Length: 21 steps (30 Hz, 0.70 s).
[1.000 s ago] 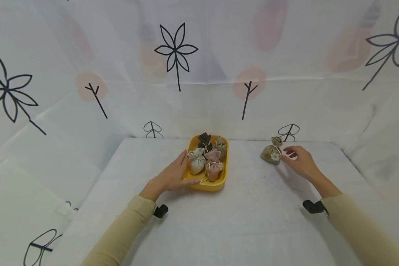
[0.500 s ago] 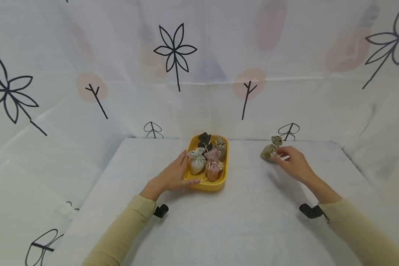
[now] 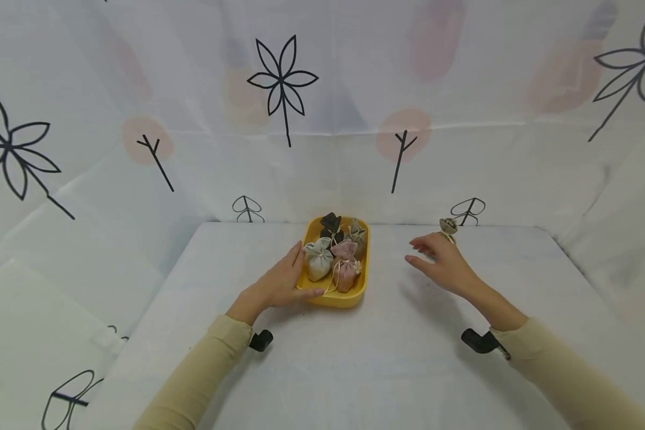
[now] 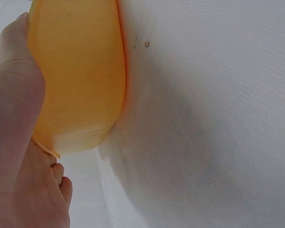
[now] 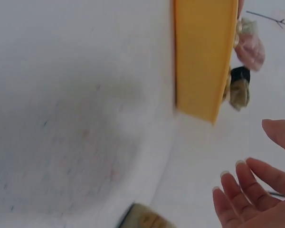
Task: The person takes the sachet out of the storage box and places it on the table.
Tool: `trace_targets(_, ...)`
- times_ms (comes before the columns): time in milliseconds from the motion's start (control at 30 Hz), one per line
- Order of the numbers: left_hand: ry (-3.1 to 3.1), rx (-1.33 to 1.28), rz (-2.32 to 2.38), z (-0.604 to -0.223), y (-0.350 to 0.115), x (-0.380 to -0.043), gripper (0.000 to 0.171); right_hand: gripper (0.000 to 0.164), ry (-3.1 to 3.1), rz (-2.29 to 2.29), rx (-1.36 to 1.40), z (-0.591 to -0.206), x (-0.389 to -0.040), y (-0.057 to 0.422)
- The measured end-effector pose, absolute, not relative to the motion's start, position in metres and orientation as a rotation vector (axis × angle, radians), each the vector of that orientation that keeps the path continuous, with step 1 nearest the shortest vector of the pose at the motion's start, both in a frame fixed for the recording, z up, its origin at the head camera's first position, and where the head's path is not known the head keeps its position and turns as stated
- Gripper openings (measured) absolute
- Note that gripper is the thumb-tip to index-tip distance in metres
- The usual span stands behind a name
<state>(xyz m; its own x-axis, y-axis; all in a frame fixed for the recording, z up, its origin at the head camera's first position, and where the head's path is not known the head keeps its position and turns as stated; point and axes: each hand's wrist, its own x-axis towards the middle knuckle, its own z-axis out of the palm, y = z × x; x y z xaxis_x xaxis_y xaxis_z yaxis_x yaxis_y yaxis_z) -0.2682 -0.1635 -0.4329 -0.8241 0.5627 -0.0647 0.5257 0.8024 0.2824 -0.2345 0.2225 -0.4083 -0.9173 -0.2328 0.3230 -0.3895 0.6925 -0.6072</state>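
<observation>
My left hand (image 3: 279,283) holds the near left corner of a yellow tray (image 3: 335,301), thumb along its front and fingers along its left side. Inside the tray sit small drawstring pouches: a black pouch (image 3: 331,224), a pale green pouch (image 3: 318,266), a pink pouch (image 3: 346,275) and an olive pouch (image 3: 358,234). My right hand (image 3: 443,263) hovers right of the tray, fingers loosely spread and holding nothing. Behind it stands another olive pouch (image 3: 448,226), mostly hidden by the hand in the head view; its edge shows in the right wrist view.
A white cloth covers the table (image 3: 344,370). Beyond the far edge rises a white backdrop (image 3: 333,173) printed with black flowers and twigs. Dark wrist cameras hang below both sleeves.
My right hand came to the olive pouch's flower, then moved left past it toward the tray, with nothing in its fingers. The pouch stays where it stood. The left hand and tray have not moved.
</observation>
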Motion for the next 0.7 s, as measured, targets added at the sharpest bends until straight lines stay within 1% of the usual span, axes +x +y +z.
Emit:
trace_targets(233,2.847,0.863,0.387,-0.433,-0.164,-0.267,0.123,0.037,-2.668,1.039,0.589,-0.407,-0.239,0.194)
trace_targets(433,2.841,0.858,0.388,-0.434,-0.164,-0.269,0.123,0.038,-2.684,1.05,0.6,-0.405,-0.241,0.174)
trace_targets(700,2.846,0.867,0.384,-0.433,-0.163,-0.268,0.122,0.037,-2.691,1.103,0.667,-0.413,-0.246,0.151)
